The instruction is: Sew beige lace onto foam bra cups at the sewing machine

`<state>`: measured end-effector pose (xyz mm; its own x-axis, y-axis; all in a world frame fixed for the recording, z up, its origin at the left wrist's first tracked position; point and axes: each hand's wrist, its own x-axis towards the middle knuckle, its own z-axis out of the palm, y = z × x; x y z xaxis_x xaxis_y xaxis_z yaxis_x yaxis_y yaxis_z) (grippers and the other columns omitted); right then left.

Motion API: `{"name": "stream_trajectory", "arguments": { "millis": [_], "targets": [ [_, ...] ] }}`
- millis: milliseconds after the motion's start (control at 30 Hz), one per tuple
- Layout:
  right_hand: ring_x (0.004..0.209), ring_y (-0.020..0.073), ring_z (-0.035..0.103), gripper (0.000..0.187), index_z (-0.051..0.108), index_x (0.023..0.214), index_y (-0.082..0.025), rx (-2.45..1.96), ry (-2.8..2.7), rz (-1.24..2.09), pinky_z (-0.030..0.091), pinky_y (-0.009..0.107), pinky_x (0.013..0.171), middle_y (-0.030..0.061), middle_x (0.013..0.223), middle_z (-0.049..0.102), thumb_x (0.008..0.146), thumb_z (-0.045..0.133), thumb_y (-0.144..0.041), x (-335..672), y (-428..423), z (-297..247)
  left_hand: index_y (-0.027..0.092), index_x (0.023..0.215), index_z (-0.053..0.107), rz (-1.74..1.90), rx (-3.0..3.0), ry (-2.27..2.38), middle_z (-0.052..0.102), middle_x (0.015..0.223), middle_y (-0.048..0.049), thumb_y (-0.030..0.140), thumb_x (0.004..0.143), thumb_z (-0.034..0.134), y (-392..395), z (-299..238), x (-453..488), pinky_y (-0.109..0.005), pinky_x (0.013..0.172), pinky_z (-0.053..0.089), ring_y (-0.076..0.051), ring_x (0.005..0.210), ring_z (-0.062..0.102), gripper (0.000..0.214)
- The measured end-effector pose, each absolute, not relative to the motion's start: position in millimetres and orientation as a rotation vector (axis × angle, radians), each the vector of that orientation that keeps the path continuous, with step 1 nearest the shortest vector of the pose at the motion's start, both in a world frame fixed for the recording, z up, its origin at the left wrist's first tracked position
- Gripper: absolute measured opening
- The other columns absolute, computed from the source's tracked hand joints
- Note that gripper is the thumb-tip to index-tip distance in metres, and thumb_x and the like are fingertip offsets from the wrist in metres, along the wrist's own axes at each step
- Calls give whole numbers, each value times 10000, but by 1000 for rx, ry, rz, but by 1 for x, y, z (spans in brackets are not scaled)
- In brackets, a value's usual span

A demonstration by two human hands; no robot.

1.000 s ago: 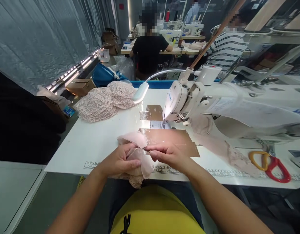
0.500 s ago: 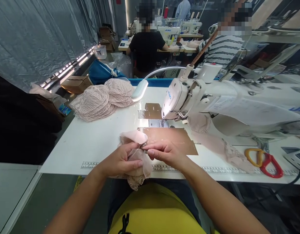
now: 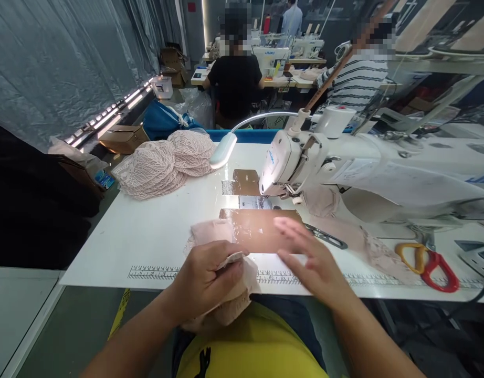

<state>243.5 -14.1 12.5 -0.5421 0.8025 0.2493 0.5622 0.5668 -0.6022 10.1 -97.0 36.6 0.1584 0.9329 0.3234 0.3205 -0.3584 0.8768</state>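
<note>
My left hand [image 3: 210,281] is closed on a pale pink piece of lace-trimmed fabric [image 3: 248,273], which hangs over the table's front edge. Part of the fabric lies on the white tabletop beyond the hand. My right hand [image 3: 311,262], slightly blurred, is open with its fingers apart and nothing in it. It hovers over the right end of a brown taped patch [image 3: 261,231]. Just beyond it lies a pair of dark metal thread snips [image 3: 328,236]. Ahead stands a white sewing machine [image 3: 279,163], its needle area behind the patch.
Stacked lacy pieces [image 3: 159,163] lie at the back left. A small lamp [image 3: 223,150] arches over the table. Scissors with yellow and red handles [image 3: 431,265] rest at right near more pink fabric [image 3: 352,239]. A printed ruler [image 3: 155,272] runs along the front edge. Other people sit at machines behind.
My right hand has let go of the dark snips, now lying to the right, and moved right from the fabric, its fingers spreading. My left hand has turned and still holds the fabric.
</note>
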Motion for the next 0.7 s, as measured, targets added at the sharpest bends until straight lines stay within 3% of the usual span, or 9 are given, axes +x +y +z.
{"name": "stream_trajectory", "arguments": {
  "millis": [67,100,167,200,300,400,533,633,700],
  "targets": [
    [1251,274,472,602,395,1421,-232,-811,-2342,822,444,413,990,98,1424,456,840,553,-256,222,-33,19,170,1054,635,1287,1827,1151,677,923,-58,172,893,527,-91,36,26,-251,715,488,-154,807,618,194],
    [1201,266,506,562,463,1359,-208,-721,-2335,856,455,397,964,110,1355,517,802,536,-194,212,-38,19,177,1053,630,1320,1832,1117,674,925,-51,162,894,523,-89,35,32,-247,723,489,-148,812,619,192],
    [928,214,602,353,639,1039,-189,-685,-2169,839,494,322,782,83,1002,664,748,457,-105,199,-38,14,192,1052,619,1358,1842,1102,664,899,-32,154,894,524,-87,33,38,-236,720,487,-136,792,615,188],
    [763,179,594,281,651,862,-191,-714,-2094,873,472,277,668,48,807,654,725,431,-81,197,-35,9,197,1066,609,1365,1854,1139,660,908,-31,159,895,525,-87,31,36,-236,724,488,-137,800,615,194],
    [542,120,466,195,510,561,-190,-789,-1897,1155,358,226,525,-12,549,507,694,403,-96,203,-26,-2,206,1185,555,1235,1935,1361,632,1120,-77,208,915,507,-89,19,20,-281,841,496,-186,1010,598,275],
    [541,102,384,192,458,564,-179,-856,-1745,1510,310,214,513,-29,554,429,754,456,-207,213,-27,-9,195,1294,507,949,2150,1633,537,1328,-121,275,923,492,-89,-7,0,-411,1013,433,-266,1237,487,380],
    [551,70,333,367,495,648,-149,-812,-1686,1990,242,190,489,-43,604,407,751,664,-459,229,-32,-15,203,1321,520,658,2439,1855,509,1387,-124,322,909,491,-87,-37,-19,-491,1001,436,-319,1265,471,430],
    [548,89,436,419,582,684,-136,-844,-1564,2023,327,199,503,-17,599,494,686,740,-524,257,-35,2,202,1307,541,578,2537,1904,521,1381,-116,319,909,472,-88,-45,-37,-462,988,459,-303,1253,491,421],
    [657,161,578,412,662,872,-162,-934,-1380,1815,454,271,607,45,733,629,749,683,-554,285,-46,30,197,1287,559,566,2569,1948,539,1364,-112,319,907,458,-89,-46,-59,-446,981,471,-294,1233,514,412]
  ]
}}
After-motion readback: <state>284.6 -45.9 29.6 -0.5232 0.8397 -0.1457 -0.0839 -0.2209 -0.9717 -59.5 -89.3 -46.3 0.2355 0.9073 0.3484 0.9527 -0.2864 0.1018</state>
